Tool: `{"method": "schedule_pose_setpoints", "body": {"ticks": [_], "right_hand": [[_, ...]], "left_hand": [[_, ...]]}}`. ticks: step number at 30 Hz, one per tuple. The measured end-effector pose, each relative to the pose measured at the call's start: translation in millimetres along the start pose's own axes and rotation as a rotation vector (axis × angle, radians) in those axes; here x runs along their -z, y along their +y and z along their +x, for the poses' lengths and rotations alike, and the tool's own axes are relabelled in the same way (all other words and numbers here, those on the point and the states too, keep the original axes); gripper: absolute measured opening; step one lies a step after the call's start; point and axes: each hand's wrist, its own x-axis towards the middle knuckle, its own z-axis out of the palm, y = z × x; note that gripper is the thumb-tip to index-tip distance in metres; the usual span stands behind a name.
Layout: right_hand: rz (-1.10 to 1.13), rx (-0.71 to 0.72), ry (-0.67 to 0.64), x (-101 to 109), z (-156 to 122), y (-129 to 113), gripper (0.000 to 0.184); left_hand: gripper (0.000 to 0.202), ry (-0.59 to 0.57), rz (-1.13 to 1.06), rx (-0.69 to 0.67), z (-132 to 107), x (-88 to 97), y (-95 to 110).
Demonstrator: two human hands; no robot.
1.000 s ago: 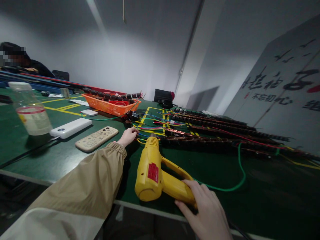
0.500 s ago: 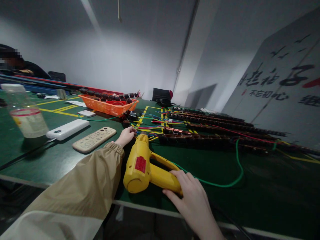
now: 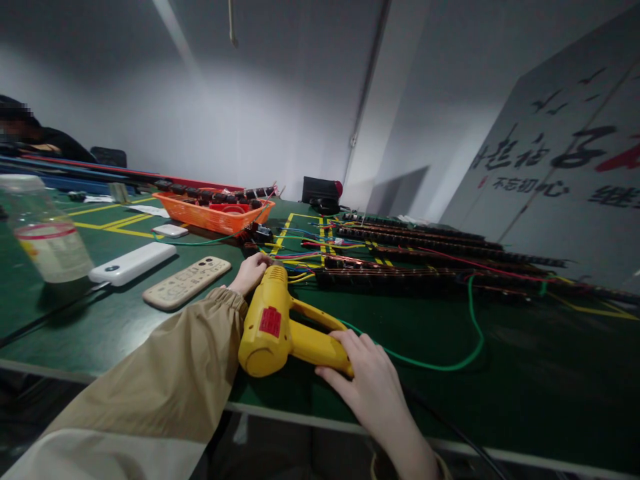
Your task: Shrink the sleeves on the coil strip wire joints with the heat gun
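My right hand grips the handle of a yellow heat gun that lies near the front edge of the green table, nozzle pointing away from me. My left hand, in a tan sleeve, is closed around coloured wires just in front of the nozzle. What its fingers pinch is too small to make out. Long dark rows of coil parts stretch to the right behind the wires.
A beige remote, a white power bank and a clear bottle lie at the left. An orange basket with dark parts stands behind them. A green cable loops at the right. Another person sits at far left.
The heat gun has slid left and a little closer to my left hand, still in my right hand. My left hand has stayed at the wires.
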Motion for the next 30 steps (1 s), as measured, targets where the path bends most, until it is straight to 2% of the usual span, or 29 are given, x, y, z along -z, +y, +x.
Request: {"method": "schedule_pose_setpoints", "body": {"ticks": [11, 18, 24, 30], "right_hand": [[0.050, -0.109, -0.042, 8.5, -16.5, 15.3, 0.035], [-0.026, -0.137, 0.074, 7.4, -38.1, 37.1, 0.039], [-0.103, -0.066, 0.162, 8.3, -48.1, 47.6, 0.040], [-0.204, 0.072, 0.228, 6.8, -54.8, 49.2, 0.044]], "left_hand": [[0.027, -0.005, -0.027, -0.002, 0.3, -4.9, -0.6], [0.028, -0.025, -0.043, -0.022, -0.8, -5.0, -2.1], [0.031, -0.039, -0.026, -0.031, 0.3, -5.3, -4.3], [0.031, -0.052, -0.021, -0.022, -1.4, -4.4, -2.6]]}}
